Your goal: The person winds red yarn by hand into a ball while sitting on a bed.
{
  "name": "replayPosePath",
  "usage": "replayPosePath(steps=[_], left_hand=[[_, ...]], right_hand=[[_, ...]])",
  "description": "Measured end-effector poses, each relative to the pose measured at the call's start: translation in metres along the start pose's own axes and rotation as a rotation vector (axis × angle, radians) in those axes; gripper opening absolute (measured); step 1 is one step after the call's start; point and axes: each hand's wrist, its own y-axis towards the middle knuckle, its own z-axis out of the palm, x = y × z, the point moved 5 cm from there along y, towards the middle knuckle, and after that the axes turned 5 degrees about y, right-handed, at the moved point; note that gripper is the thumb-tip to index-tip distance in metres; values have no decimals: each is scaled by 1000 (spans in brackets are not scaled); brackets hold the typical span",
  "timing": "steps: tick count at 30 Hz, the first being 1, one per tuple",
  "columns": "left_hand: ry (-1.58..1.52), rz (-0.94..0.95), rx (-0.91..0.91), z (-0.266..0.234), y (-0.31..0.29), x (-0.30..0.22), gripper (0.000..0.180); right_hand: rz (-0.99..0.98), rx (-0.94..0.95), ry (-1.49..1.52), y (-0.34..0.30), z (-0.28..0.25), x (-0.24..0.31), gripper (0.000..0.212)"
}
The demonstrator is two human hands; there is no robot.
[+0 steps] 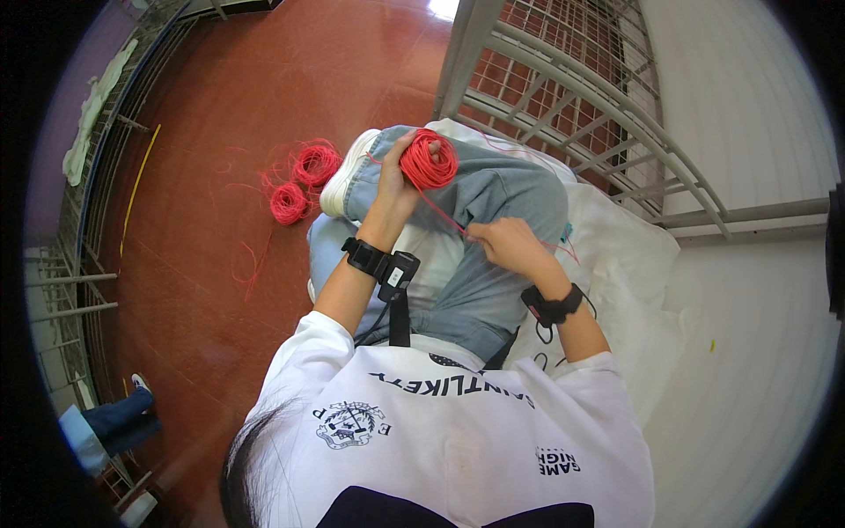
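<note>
My left hand (400, 167) is closed around a thick coil of red cord (429, 159), held above my jeans-clad leg. From the coil a single strand (440, 214) runs down and to the right. My right hand (509, 243) pinches that strand, its fingers pressed together. Past the right hand, a thin loose end of red cord (568, 253) trails over the white cloth. Each wrist wears a black strap with a small device.
Two more red cord coils (315, 164) with stray strands lie on the reddish-brown floor (211, 264) to the left. I sit on white bedding (616, 282). A metal rail frame (563, 79) stands ahead right. At lower left, another person's leg (128, 418) shows.
</note>
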Motion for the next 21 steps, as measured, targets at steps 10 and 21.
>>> replayPosePath(steps=[10,21], left_hand=[[525,-280,464,44,-50,24,31],[963,-219,529,44,-44,24,23]], right_hand=[[112,-58,-4,46,-44,-72,18],[174,-315,114,58,-78,-22,25]])
